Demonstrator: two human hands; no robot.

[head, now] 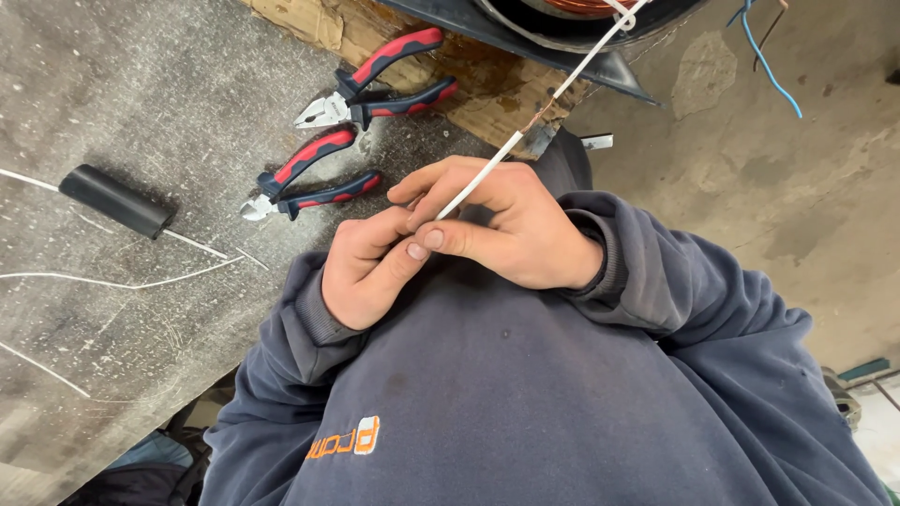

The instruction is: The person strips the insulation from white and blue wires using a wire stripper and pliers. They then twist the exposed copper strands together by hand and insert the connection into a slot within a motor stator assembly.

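Both my hands meet in front of my chest, pinching the end of a thin white sleeve (487, 169) that covers a copper wire. My left hand (370, 267) grips its lower end between thumb and fingers. My right hand (511, 230) curls over the same spot, thumb pressed against my left thumb. The sleeved wire runs up and to the right to a dark motor housing (562, 33) with copper windings (572, 6) inside.
Two pliers with red and dark blue handles (380, 89) (309, 178) lie on the grey worktop (141, 94) beside my left hand. A black tube (114, 200) and loose white strands (122, 279) lie further left. Blue wire (769, 66) hangs at top right over the concrete floor.
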